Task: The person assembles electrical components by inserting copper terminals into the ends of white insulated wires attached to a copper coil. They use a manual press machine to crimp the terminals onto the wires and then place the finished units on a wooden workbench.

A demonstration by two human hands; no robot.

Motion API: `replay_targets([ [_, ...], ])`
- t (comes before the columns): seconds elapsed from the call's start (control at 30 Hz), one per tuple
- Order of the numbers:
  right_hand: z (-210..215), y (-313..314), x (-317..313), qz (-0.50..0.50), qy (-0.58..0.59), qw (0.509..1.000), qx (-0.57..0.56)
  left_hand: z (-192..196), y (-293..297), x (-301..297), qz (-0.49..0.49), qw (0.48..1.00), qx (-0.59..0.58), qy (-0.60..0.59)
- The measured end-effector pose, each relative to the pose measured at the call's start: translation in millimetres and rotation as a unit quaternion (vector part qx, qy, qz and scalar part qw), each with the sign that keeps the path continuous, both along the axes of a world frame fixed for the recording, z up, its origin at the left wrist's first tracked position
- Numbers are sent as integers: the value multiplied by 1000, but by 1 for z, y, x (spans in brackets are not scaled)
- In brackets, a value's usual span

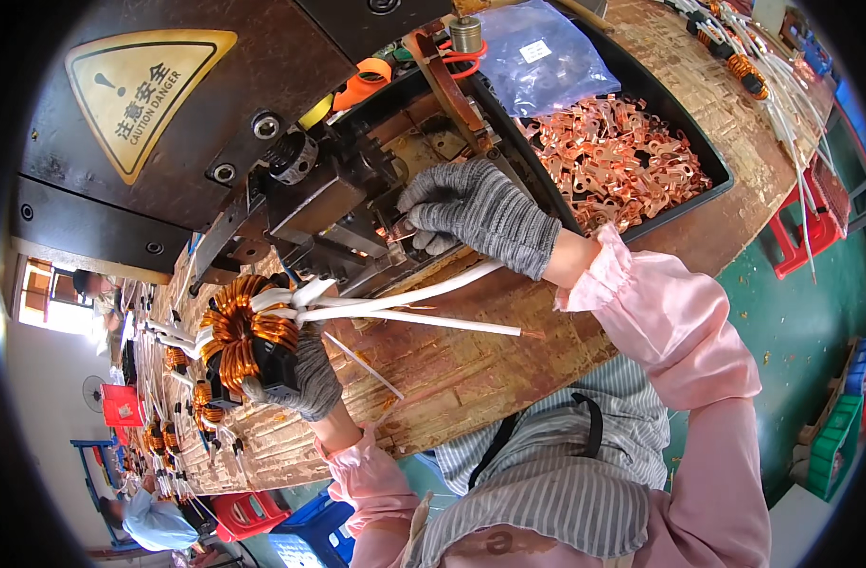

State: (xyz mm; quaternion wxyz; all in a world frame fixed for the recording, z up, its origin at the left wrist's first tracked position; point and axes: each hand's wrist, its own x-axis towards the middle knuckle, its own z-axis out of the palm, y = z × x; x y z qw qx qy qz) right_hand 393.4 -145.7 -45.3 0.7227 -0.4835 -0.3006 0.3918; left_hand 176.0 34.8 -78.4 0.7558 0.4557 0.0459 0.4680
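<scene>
- Copper wire, wound orange-bright round a ring coil [247, 327], fills my left hand [300, 374]; the grey knit glove is closed around the coil's dark base, holding it just above the worn wooden bench [452, 369].
- White sleeved leads [405, 308] run from the coil across the gap toward my right hand [471, 218]; one lead ends in a bare tip out to the right, over the wood.
- I see my right hand gloved too, fingers pinched narrow on something small at the mouth of the dark metal press [329, 208]; what sits between the fingertips is too small for me to tell.
- The press stands directly beyond both hands and walls off that side; its block and bolts crowd right up against my right fingertips.
- A yellow triangular warning sticker [140, 90] sits on the press housing, above my left hand.
- Beyond my right wrist, a black tray [712, 166] holds a heap of copper terminal lugs [622, 161], with a clear bluish plastic bag [542, 57] lying across its far end.
- Open wood shows between my two forearms, down to the bench's near edge by my striped apron [547, 473]; that is the freest room I have.
- Past my left hand, more wound coils [201, 398] line the bench, close by.
- Another person in blue [154, 521] sits beyond them, well apart from my hands.
</scene>
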Motion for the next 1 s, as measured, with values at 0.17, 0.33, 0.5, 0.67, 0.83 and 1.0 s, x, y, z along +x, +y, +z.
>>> replay_targets([
  [0.17, 2, -3, 3, -9, -20, 1000, -20, 3, -4, 3, 32, 999, 13, 14],
  [0.33, 2, -16, 13, -94, -75, 993, -4, 4, -5, 2, 12, 1000, 12, 4],
  [0.5, 5, -45, 27, -137, -70, 988, 0, 3, -4, 4, -9, 1000, 21, -13],
  [0.67, -1, -66, 36, -166, -46, 985, 3, 0, 0, 4, -10, 999, 16, -26],
  [0.83, -2, -73, 33, -189, -44, 981, -2, -5, 5, 1, -29, 999, 2, -35],
  [1.0, 10, -80, 20, -160, -67, 985, -4, -12, 13, -17, -14, 995, -66, -75],
])
